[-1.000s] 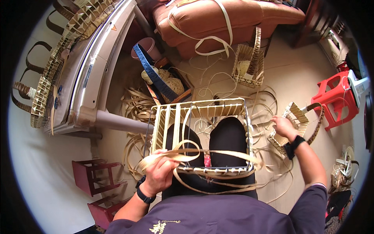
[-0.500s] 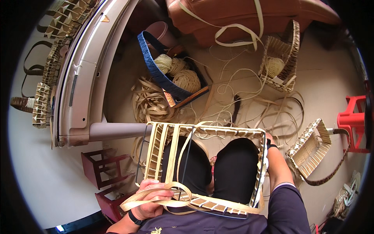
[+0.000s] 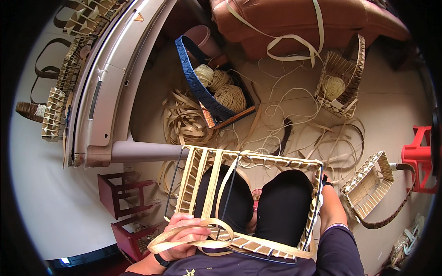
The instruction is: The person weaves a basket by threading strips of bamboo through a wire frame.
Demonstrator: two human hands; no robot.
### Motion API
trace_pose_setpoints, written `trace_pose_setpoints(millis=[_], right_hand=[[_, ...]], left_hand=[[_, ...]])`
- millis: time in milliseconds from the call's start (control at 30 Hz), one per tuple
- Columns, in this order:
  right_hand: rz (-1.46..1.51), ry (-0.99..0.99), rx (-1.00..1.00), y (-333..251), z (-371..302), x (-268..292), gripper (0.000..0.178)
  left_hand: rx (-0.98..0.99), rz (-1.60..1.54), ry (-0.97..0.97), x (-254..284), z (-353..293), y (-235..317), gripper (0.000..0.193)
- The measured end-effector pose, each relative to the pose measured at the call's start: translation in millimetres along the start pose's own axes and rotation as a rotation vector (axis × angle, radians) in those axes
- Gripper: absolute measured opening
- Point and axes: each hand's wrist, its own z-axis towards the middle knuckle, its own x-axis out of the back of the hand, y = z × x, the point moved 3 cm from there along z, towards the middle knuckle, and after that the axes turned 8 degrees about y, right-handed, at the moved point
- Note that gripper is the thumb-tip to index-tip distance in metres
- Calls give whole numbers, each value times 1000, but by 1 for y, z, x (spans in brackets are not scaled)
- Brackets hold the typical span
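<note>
Head view: a half-woven basket frame (image 3: 251,202) rests across the person's lap, open side up. The left hand (image 3: 184,234) is closed on a loop of flat cane strip (image 3: 216,239) at the frame's near left corner. The right hand (image 3: 323,180) sits behind the frame's right wall; its grip cannot be determined. Loose strips (image 3: 184,119) and a blue basket (image 3: 202,92) lie on the floor ahead.

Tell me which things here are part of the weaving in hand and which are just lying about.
In hand: basket frame on the lap, flat cane strip, left hand.
Lying about: blue basket of twine balls, finished baskets, red stool, loose strips, brown stools.
</note>
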Motion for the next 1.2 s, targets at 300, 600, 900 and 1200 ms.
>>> trace_pose_setpoints(millis=[300, 600, 900, 1200], right_hand=[[-206, -85, 92, 53, 43, 105, 52], [-169, 212, -42, 24, 3, 49, 45], [-68, 99, -83, 28, 8, 38, 40], [1685, -305, 733, -77, -118, 269, 34]], left_hand=[[-104, -87, 35, -5, 2, -24, 28], [-46, -93, 32, 0, -2, -25, 19], [-53, -35, 26, 5, 19, -13, 10], [-74, -82, 34, -6, 6, -17, 29]])
